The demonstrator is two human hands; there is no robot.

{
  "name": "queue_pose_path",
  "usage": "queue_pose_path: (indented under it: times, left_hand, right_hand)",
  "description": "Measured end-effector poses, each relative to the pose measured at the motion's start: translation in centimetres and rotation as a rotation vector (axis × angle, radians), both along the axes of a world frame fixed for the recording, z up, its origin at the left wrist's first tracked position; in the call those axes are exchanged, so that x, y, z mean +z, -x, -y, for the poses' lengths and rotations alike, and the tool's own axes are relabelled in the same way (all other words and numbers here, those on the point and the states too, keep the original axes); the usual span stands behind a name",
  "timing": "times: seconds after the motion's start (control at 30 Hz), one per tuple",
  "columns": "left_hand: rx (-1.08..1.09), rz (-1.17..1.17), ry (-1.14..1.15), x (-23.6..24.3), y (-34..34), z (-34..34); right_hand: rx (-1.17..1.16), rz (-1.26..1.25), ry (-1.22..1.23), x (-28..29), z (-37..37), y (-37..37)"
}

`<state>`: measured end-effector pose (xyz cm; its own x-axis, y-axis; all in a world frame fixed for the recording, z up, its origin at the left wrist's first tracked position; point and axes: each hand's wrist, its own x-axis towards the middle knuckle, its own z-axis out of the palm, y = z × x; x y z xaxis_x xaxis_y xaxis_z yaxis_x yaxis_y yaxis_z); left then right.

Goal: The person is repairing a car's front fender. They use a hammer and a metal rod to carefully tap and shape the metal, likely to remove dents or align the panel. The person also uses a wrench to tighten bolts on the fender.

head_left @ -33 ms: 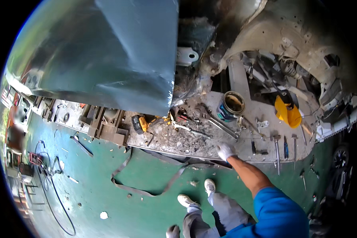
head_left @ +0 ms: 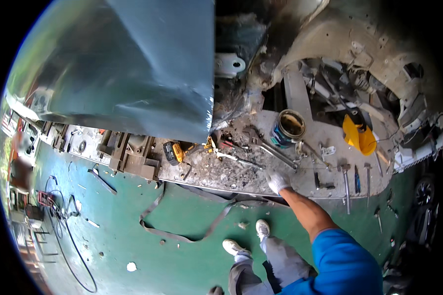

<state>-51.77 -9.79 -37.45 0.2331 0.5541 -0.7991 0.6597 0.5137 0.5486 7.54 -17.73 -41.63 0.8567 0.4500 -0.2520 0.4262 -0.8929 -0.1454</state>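
My right hand (head_left: 278,183), in a white glove, reaches over the front edge of the littered metal bench (head_left: 236,184). Its fingers look stretched out beside the end of a long thin metal tool (head_left: 241,160); contact is unclear. Just beyond lies a large adjustable wrench (head_left: 276,153), with an open paint-type can (head_left: 282,136) behind it. A ratchet-like tool (head_left: 316,178) and a hammer (head_left: 346,182) rest to the right of this hand. Only the top of my gloved left hand (head_left: 215,291) shows at the lower edge; its fingers are hidden.
A large dark car panel (head_left: 147,78) overhangs the bench's left part, near a yellow cordless drill (head_left: 174,153). Bare car bodywork (head_left: 339,44) rises behind. A yellow funnel-like piece (head_left: 358,137) lies at right. A grey strap (head_left: 182,237) and black cables (head_left: 66,246) lie on the green floor.
My right hand has moved slightly forward and left, closer to the end of the thin metal tool. My left hand has sunk further out of the lower edge.
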Motion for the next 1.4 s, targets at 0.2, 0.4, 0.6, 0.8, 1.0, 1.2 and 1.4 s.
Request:
queue_pose_path:
  times: [0.2, 0.4, 0.6, 0.8, 1.0, 1.2, 1.4]
  left_hand:
    - [0.152, -0.375, 0.376, -1.9, 22.2, 4.8]
    - [0.194, -0.445, 0.45, -0.7, 23.5, 7.5]
    - [-0.046, -0.16, 0.046, -2.8, 14.8, 2.2]
    - [-0.778, 0.042, -0.679, 12.6, -12.6, -4.2]
    - [-1.188, 0.313, -0.968, 18.3, -26.4, -1.5]
    - [-0.779, 0.688, -0.505, 25.8, -30.7, -2.9]
    - [-0.686, 0.891, 0.085, 32.8, -35.6, -6.9]
  right_hand:
    - [-0.054, 0.008, 0.171, -3.0, -7.9, -3.1]
    - [-0.014, 0.061, 0.199, -3.7, -7.6, -4.6]
    - [-0.23, -0.132, -0.325, 0.4, -1.7, 1.6]
    - [0.112, -0.123, -0.546, 13.3, 4.1, 16.2]
    - [0.107, -0.404, -0.6, 26.2, 3.6, 21.9]
    - [0.048, -0.38, -1.035, 31.6, 5.1, 18.7]
    - [0.169, -1.074, -1.265, 32.0, 3.5, 13.4]
